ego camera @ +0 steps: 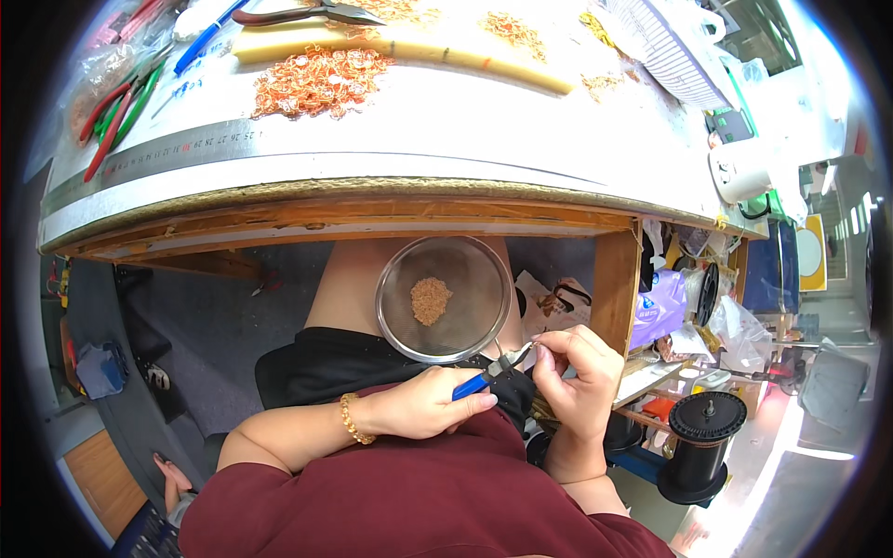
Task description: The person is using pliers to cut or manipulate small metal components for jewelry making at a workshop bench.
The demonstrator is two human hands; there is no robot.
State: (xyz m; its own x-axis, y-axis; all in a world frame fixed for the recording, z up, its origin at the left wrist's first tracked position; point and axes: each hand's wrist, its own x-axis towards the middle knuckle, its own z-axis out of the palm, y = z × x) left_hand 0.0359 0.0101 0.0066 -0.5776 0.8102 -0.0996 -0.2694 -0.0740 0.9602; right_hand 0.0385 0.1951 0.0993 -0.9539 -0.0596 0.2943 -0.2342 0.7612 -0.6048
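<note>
My left hand [436, 404], with a gold-coloured bracelet at the wrist, holds blue-handled pliers [473, 385], their jaws pointing up and right. Beside the jaws, my right hand [579, 376] pinches a tiny item between thumb and index finger; its kind is too small to tell. A round metal mesh sieve [474, 300] rests on the thighs, just beyond the left hand. Inside it lies a small heap of copper-coloured bits [430, 301]. On the workbench [418, 150] ahead, a larger pile of copper-coloured wire links [317, 82] lies near a pale yellow rod [418, 52].
A steel ruler [174, 150] and pliers with red and green handles [115, 118] lie at the bench's left. Red-handled pliers [307, 14] rest on the rod. A white mug [739, 171] stands at the right edge. Below it are a cluttered shelf and a black spool [701, 446].
</note>
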